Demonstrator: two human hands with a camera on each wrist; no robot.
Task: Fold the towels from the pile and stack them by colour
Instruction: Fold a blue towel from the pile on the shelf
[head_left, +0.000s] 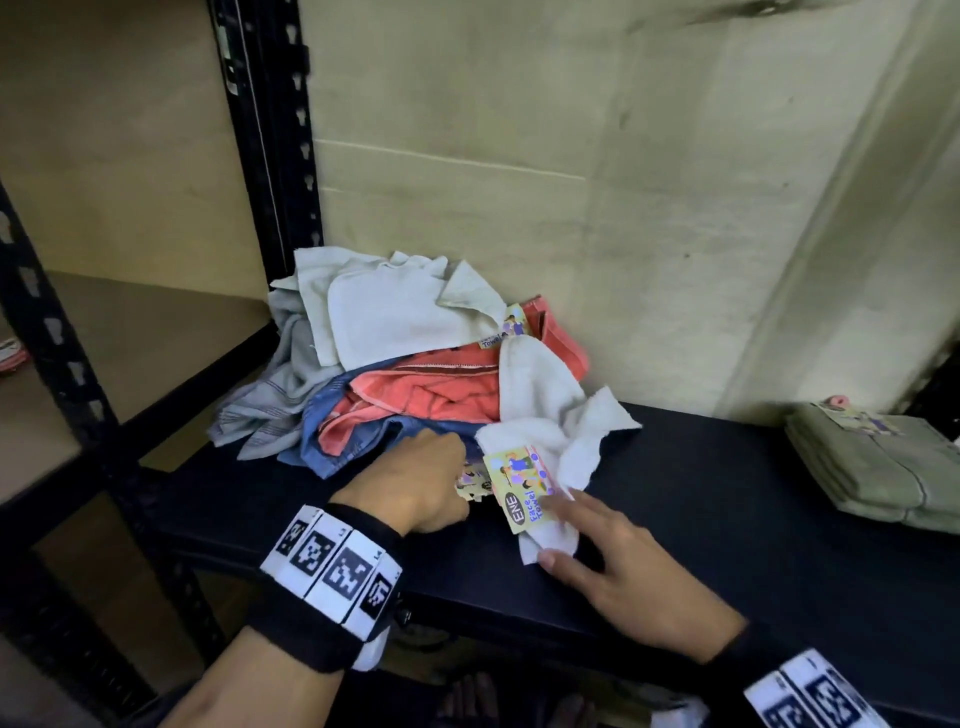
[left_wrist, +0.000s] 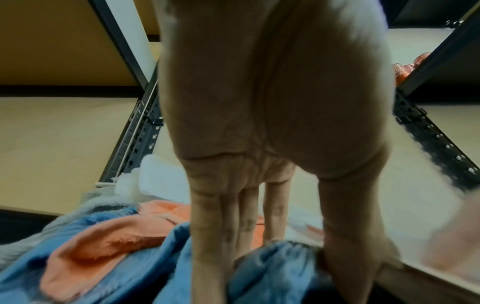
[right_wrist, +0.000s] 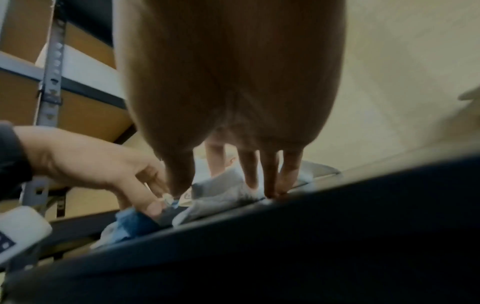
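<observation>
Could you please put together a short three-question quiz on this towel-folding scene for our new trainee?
1. True or false: the folded green towels lie on the dark shelf, apart from the pile.
2. Which towel does the right hand touch? A) the coral one B) the white towel with the printed label C) the grey striped one
3. Fill in: the left hand pinches a corner of the ____ towel at the pile's front edge.

Key: 1 true; 2 B; 3 blue.
</observation>
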